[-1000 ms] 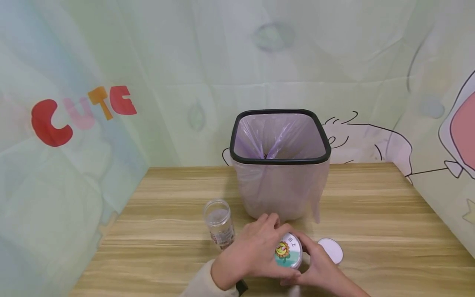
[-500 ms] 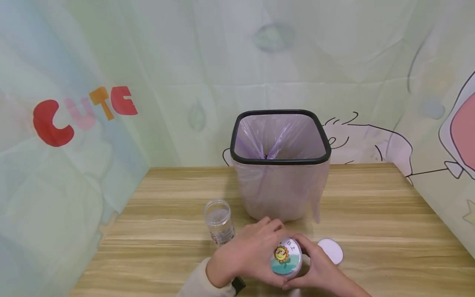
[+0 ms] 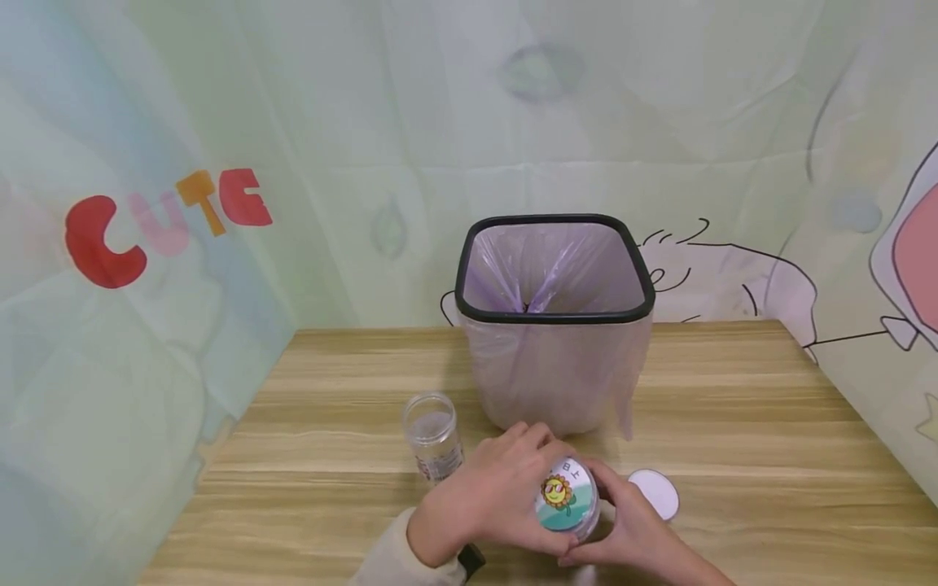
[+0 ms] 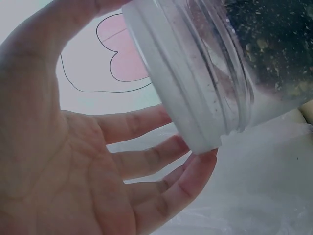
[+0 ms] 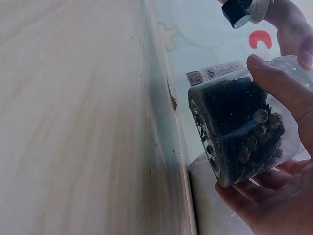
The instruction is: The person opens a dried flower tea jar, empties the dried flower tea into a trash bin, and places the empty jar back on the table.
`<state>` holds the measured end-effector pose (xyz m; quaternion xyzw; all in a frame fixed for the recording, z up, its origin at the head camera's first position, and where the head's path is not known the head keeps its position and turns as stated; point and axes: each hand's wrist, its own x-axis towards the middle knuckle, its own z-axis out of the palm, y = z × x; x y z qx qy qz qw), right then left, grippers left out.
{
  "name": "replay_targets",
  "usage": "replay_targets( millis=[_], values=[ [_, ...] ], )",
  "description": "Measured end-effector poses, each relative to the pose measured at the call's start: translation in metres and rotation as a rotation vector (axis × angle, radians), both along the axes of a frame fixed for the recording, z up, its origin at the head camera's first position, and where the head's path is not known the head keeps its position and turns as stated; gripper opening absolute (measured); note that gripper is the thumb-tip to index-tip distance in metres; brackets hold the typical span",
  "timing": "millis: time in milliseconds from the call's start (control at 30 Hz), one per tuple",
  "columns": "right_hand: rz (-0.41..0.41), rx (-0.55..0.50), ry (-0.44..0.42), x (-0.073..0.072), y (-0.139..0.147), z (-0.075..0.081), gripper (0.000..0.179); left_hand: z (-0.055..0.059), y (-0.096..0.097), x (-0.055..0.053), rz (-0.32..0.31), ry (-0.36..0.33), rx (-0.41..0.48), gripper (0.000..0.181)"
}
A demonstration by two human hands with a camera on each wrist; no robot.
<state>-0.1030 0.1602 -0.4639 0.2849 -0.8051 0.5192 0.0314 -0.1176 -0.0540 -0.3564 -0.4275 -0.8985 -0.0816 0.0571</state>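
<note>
Both hands hold one clear plastic jar, tilted, with dark dried bits and pale small clumps inside. Its round lid bears a smiling sunflower in sunglasses on a white and green label. My left hand grips the lid's rim, fingers on one side and thumb on the other, as the left wrist view also shows on the whitish ridged lid edge. Lower down, my right hand curls round the jar's body. A clear, uncapped jar with a printed label stands just left of my left hand.
Behind the hands stands a square bin with a black rim and a purple plastic liner. A white round disc lies right of my right hand on the wood-grain table. Printed cloth walls surround the table.
The sunflower label has turned a little counterclockwise, and the jar dipped slightly before coming back up. Both hands keep their hold. The bin, uncapped jar and white disc stay put.
</note>
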Motion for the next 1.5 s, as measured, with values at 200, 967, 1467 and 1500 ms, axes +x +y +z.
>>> replay_targets(
  millis=[200, 967, 1467, 1500],
  values=[
    [-0.003, -0.002, 0.005, 0.001, 0.000, -0.001, 0.091, 0.001, -0.003, 0.001, 0.012, 0.006, -0.002, 0.072],
    [0.064, -0.128, 0.048, 0.001, 0.024, -0.006, 0.090, 0.007, -0.020, 0.005, 0.116, -0.030, 0.025, 0.075],
    [0.057, -0.163, 0.071, -0.001, 0.050, -0.005, 0.096, -0.005, -0.018, -0.001, 0.186, -0.029, -0.068, 0.075],
    [0.063, -0.172, 0.070, -0.001, 0.051, -0.004, 0.096, -0.008, -0.017, -0.001, 0.197, -0.038, -0.077, 0.075]
  ],
)
